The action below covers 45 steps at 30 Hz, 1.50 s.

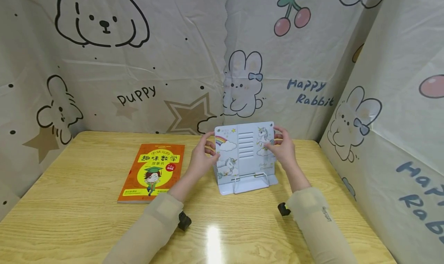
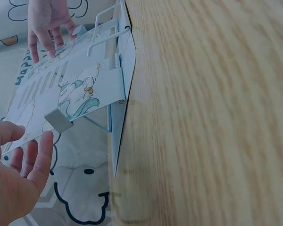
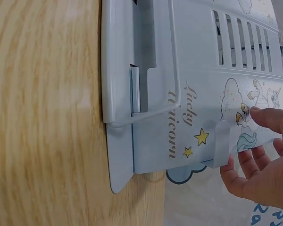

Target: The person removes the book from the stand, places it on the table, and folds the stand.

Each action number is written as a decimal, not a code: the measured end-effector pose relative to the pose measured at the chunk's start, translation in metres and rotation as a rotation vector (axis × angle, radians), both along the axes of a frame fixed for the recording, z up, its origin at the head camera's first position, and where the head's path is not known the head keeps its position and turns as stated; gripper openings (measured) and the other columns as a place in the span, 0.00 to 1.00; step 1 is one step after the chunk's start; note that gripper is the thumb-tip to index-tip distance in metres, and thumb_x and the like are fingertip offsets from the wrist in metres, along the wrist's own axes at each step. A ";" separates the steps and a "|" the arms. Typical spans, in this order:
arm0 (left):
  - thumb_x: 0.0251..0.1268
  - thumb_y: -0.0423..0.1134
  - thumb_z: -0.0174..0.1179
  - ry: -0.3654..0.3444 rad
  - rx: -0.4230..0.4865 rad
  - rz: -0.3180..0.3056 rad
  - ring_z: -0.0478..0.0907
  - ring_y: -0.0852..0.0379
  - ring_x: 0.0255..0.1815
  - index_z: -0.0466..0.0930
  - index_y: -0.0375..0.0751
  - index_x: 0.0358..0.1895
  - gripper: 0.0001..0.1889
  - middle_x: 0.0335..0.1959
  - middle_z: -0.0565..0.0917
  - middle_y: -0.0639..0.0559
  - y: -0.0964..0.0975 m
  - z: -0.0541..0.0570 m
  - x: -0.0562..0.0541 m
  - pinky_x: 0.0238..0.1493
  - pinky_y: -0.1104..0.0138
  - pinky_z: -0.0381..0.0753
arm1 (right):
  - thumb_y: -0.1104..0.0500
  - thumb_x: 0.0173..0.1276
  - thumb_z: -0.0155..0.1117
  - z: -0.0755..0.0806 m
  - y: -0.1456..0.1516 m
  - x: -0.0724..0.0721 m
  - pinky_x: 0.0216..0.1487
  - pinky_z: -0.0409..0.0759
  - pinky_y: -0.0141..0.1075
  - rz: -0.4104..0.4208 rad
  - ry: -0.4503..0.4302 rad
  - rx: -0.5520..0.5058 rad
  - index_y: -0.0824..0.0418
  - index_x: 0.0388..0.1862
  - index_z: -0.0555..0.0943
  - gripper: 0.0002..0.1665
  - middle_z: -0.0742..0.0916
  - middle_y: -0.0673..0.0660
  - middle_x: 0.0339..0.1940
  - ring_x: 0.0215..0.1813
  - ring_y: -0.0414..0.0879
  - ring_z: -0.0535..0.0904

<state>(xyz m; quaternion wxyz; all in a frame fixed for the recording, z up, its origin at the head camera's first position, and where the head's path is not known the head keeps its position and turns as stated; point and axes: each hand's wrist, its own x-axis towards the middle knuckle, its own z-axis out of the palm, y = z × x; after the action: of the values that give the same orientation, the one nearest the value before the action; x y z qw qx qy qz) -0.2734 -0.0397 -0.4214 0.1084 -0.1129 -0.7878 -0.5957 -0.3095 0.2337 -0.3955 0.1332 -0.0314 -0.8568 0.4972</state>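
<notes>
A white metal book stand [image 1: 248, 152] with unicorn and rainbow drawings stands propped up on the table, its panel leaning back. My left hand [image 1: 202, 156] grips its left side edge, thumb toward the front and fingers round the edge. On the opposite side my right hand [image 3: 269, 165] holds the edge, the thumb lying on the printed front and the fingers passing behind. A white wire page holder [image 1: 251, 181] lies across the stand's lower ledge. Small white side clips stick out, one [image 2: 59, 120] by the left hand and another [image 3: 221, 143] by the right.
An orange children's math book [image 1: 152, 171] lies flat on the wooden table [image 1: 86, 225], left of the stand. Printed cloth [image 1: 187, 63] hangs behind the table and along its sides. Black wrist devices [image 1: 184, 221] are on both forearms.
</notes>
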 end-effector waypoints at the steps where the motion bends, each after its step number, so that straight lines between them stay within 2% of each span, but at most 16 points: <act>1: 0.53 0.24 0.64 0.003 0.002 0.001 0.77 0.52 0.35 0.63 0.54 0.66 0.37 0.39 0.75 0.47 0.000 0.000 0.001 0.33 0.67 0.83 | 0.70 0.55 0.69 0.000 -0.001 0.000 0.38 0.75 0.31 -0.001 0.008 0.005 0.54 0.69 0.64 0.44 0.77 0.62 0.52 0.47 0.53 0.75; 9: 0.55 0.23 0.61 -0.009 0.014 0.000 0.76 0.51 0.35 0.62 0.55 0.66 0.36 0.39 0.74 0.46 -0.001 0.000 0.007 0.25 0.68 0.83 | 0.70 0.54 0.69 -0.001 -0.004 -0.002 0.40 0.75 0.35 0.011 0.024 0.033 0.55 0.68 0.64 0.43 0.77 0.64 0.51 0.47 0.55 0.75; 15: 0.55 0.21 0.59 0.004 -0.004 0.007 0.76 0.51 0.35 0.61 0.54 0.66 0.36 0.39 0.74 0.42 -0.001 0.000 0.012 0.24 0.68 0.82 | 0.70 0.55 0.69 0.000 -0.006 -0.004 0.44 0.76 0.41 0.020 -0.005 0.037 0.53 0.68 0.64 0.43 0.75 0.62 0.52 0.48 0.55 0.74; 20: 0.54 0.20 0.58 0.022 -0.013 0.008 0.76 0.50 0.34 0.60 0.52 0.65 0.37 0.39 0.74 0.39 -0.001 0.000 0.015 0.23 0.68 0.82 | 0.70 0.55 0.69 0.001 -0.007 -0.005 0.43 0.77 0.41 0.032 -0.006 0.057 0.53 0.68 0.64 0.43 0.76 0.63 0.51 0.48 0.55 0.75; 31: 0.54 0.21 0.59 0.039 -0.041 0.024 0.76 0.52 0.34 0.58 0.51 0.65 0.36 0.37 0.74 0.46 0.001 0.000 0.024 0.26 0.70 0.81 | 0.68 0.57 0.69 0.002 -0.005 -0.007 0.47 0.76 0.45 0.078 -0.008 0.122 0.54 0.69 0.62 0.43 0.76 0.64 0.52 0.51 0.57 0.75; 45: 0.57 0.21 0.59 -0.003 -0.026 0.028 0.75 0.52 0.35 0.56 0.52 0.66 0.37 0.38 0.72 0.47 0.005 -0.001 0.033 0.26 0.70 0.82 | 0.67 0.56 0.70 0.001 -0.001 -0.013 0.47 0.77 0.45 0.149 0.035 0.169 0.57 0.69 0.63 0.43 0.78 0.66 0.49 0.49 0.58 0.76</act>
<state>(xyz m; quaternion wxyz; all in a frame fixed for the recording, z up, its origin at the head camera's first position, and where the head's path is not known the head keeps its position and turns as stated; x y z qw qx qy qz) -0.2405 -0.0351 -0.4223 0.1142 -0.1025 -0.7973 -0.5838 -0.3226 0.2329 -0.3949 0.1130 0.0523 -0.8932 0.4320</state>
